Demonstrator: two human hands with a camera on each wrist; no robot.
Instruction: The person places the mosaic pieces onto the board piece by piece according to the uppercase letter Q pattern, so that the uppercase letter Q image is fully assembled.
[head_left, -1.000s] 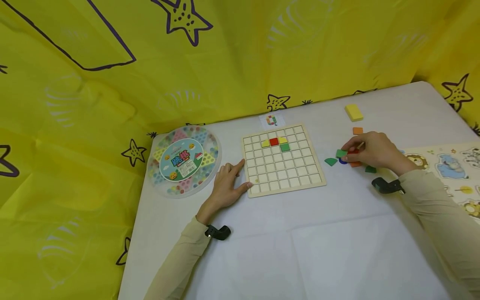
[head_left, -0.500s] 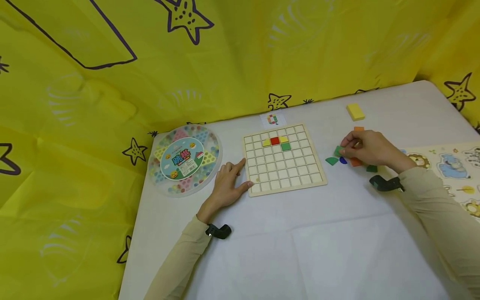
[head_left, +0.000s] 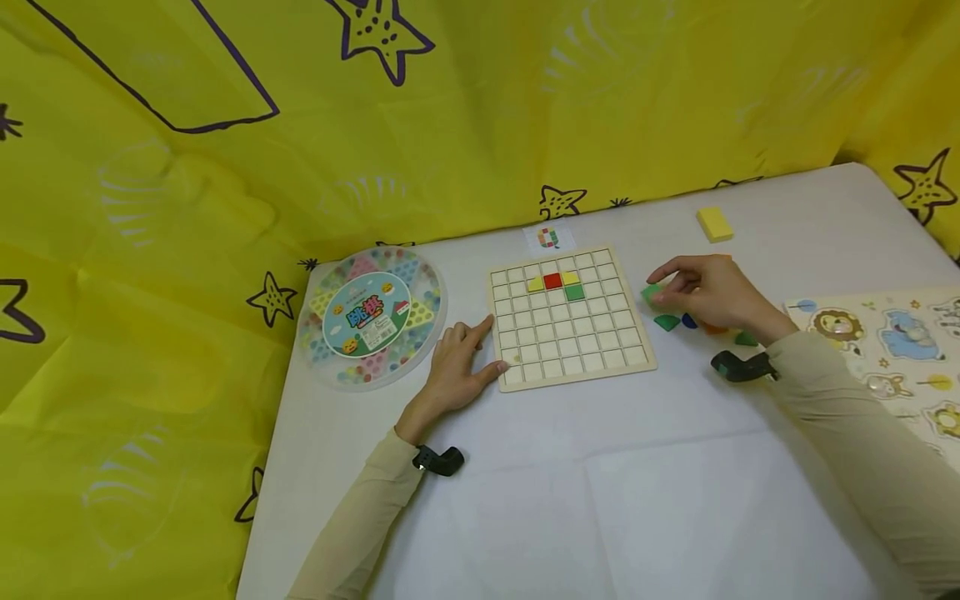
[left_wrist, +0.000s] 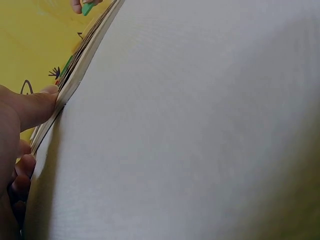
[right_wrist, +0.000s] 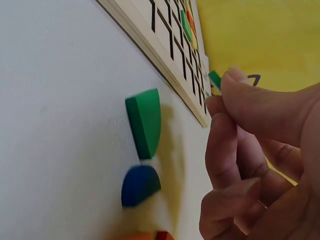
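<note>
My right hand (head_left: 705, 287) pinches a green tile (head_left: 651, 293) between thumb and fingertips, just beyond the right edge of a wooden grid board (head_left: 558, 333). In the right wrist view only a corner of that green tile (right_wrist: 215, 79) shows past the thumb. On the board sit a red square tile (head_left: 552, 282), two yellow tiles (head_left: 571, 278) and a green square tile (head_left: 574, 292). My left hand (head_left: 453, 367) touches the board's left edge, its index finger and thumb spread apart. The left wrist view shows the thumb (left_wrist: 40, 105) resting on the board's rim.
Under my right hand lie a green quarter-round tile (right_wrist: 147, 122), a blue piece (right_wrist: 140, 186) and orange ones. A yellow block (head_left: 714, 224) stands behind. A small pattern card (head_left: 550, 237) lies beyond the board, a round game box (head_left: 367, 317) left, an animal puzzle board (head_left: 877, 333) right.
My right hand has lifted the green tile from the loose pieces and moved left with it toward the board. The left hand has stayed at the board's edge.
</note>
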